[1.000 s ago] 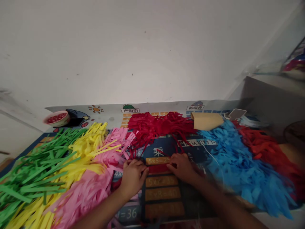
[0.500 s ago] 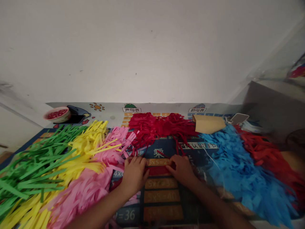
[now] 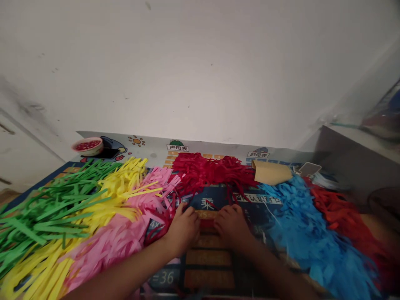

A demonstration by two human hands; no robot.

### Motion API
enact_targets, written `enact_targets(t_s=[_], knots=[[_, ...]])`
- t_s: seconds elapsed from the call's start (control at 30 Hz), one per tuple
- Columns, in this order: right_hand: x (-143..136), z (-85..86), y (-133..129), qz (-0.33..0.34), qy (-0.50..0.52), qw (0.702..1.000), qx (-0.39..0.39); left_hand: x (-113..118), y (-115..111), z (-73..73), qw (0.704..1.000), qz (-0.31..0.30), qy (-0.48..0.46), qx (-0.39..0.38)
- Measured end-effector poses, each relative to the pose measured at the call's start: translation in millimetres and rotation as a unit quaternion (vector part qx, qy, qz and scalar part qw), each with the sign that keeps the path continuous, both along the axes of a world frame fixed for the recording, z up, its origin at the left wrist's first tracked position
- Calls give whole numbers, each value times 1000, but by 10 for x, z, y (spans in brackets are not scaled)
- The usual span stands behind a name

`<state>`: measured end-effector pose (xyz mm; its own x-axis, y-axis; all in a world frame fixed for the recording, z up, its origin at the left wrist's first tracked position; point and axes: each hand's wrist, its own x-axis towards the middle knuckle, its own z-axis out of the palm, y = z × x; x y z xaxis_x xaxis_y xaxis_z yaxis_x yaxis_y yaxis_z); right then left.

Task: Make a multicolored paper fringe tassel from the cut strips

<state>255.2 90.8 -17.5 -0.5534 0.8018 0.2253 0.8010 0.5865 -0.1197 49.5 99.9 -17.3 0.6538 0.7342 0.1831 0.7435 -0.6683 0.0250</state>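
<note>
My left hand [image 3: 183, 228] and my right hand [image 3: 233, 227] face each other low in the middle of the table. Both have their fingers curled down onto a dark red fringed paper strip [image 3: 206, 223], and a short flat band of it shows between them. Loose red fringe sticks out beside my left hand and above my right. Behind them lies a bushy heap of red fringed paper [image 3: 212, 170]. Pink fringed paper [image 3: 117, 237] spreads close to my left forearm. The fingertips are partly hidden and dim.
Yellow fringe [image 3: 121, 187] and green fringe [image 3: 67, 204] lie to the left; blue fringe [image 3: 312, 225] and orange-red fringe [image 3: 339, 208] to the right. A tan paper piece [image 3: 271, 172] lies at the back. A bowl of red bits [image 3: 88, 146] and a dark phone [image 3: 108, 153] stand back left, near the wall.
My hands have come closer together on the red strip, so less of its band shows between them. My right hand's fingers have folded down further. The camera view has tilted slightly.
</note>
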Motion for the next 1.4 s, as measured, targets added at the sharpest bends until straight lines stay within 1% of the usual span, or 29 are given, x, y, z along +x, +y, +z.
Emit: enact_targets(t_s=[0.07,0.13,0.2,0.3,0.4,0.5,0.63,0.77,0.87,0.93,1.0,1.07,1.13,1.17,1.23,1.3,1.4], knots=[[-70,-14,-38,25,-3,1000,-8,-13,18,-2,1000,10,-10,-1],[-89,-84,-49,35,-4,999,-17,-51,16,-7,1000,13,-9,-1],[-42,-175,-29,16,6,1000,-21,-116,3,-16,1000,10,-17,4],[96,-264,16,-16,32,999,-39,-232,-5,-28,997,-3,-79,19],[202,-240,53,-32,54,996,-69,-299,23,-33,990,-4,-141,-2],[230,-164,100,-50,67,991,-103,-290,63,-36,987,17,-160,-29],[194,-114,200,-75,72,984,-144,-224,107,-37,989,63,-130,-44],[127,-99,296,-110,65,978,-165,-179,143,-42,989,87,-100,-64],[88,-60,302,-129,54,978,-154,-174,143,-63,990,94,-96,-41],[80,-32,267,-110,45,984,-136,-175,124,-88,993,61,-96,-6],[84,-22,218,-52,28,992,-110,-169,96,-114,995,4,-89,35],[92,-37,179,24,-3,998,-66,-144,69,-133,995,-33,-67,63],[94,-66,168,76,-38,996,-20,-100,53,-141,996,-36,-36,70],[90,-81,175,84,-51,995,-5,-73,53,-142,997,-34,-24,68],[69,-100,204,67,-61,996,1,-24,67,-144,997,-31,-11,67],[29,-108,233,33,-56,998,0,6,91,-153,997,-29,-14,71],[-58,-128,229,3,-42,999,9,-6,106,-171,996,-30,-28,79]])
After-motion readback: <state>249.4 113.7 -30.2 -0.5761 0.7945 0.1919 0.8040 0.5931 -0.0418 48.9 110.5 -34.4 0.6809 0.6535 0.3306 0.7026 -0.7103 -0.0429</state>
